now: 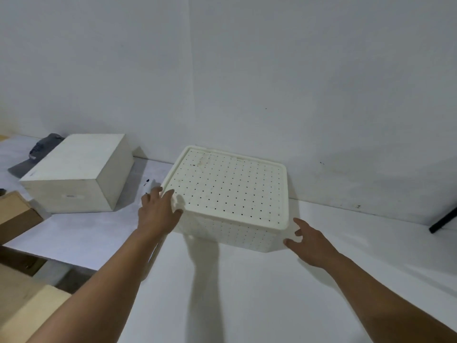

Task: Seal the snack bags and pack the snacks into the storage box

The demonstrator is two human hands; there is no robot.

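A cream perforated storage box [230,233] stands on the white table against the wall, with its perforated lid [227,186] on top. My left hand [158,211] rests against the box's near left corner, fingers spread along the lid's edge. Just off the near right corner is my right hand [309,241], fingers apart, close to the box's side; I cannot tell whether it touches. No snack bags are in view.
A plain white block-shaped box [74,174] sits to the left, with a grey cap [37,152] behind it. Cardboard boxes [17,214] lie at the far left edge. A black rod [442,221] leans at the far right. The white table [247,293] stretches in front.
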